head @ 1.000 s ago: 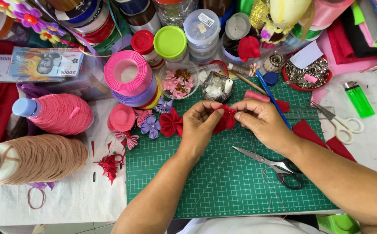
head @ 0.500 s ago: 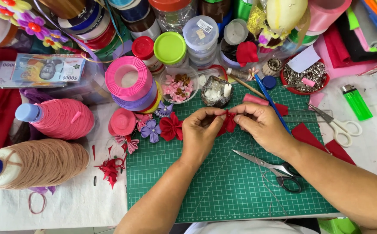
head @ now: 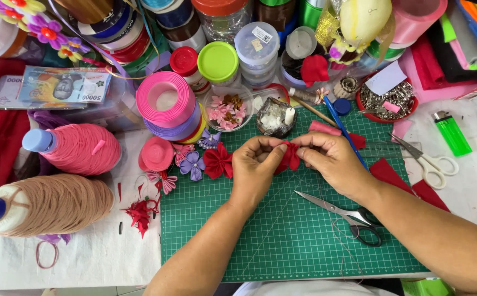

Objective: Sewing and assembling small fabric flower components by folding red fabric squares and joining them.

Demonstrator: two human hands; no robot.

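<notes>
Red cloth [head: 290,157] is pinched between both hands over the far part of the green mat [head: 282,241]. It is gripped by the left hand [head: 256,170] from the left and by the right hand [head: 334,161] from the right, with the fingertips nearly touching. Black scissors [head: 348,214] are laid on the mat, just near the right wrist. A red flower [head: 218,161] is seen just left of the left hand. White scissors [head: 427,161] are set well off to the right.
</notes>
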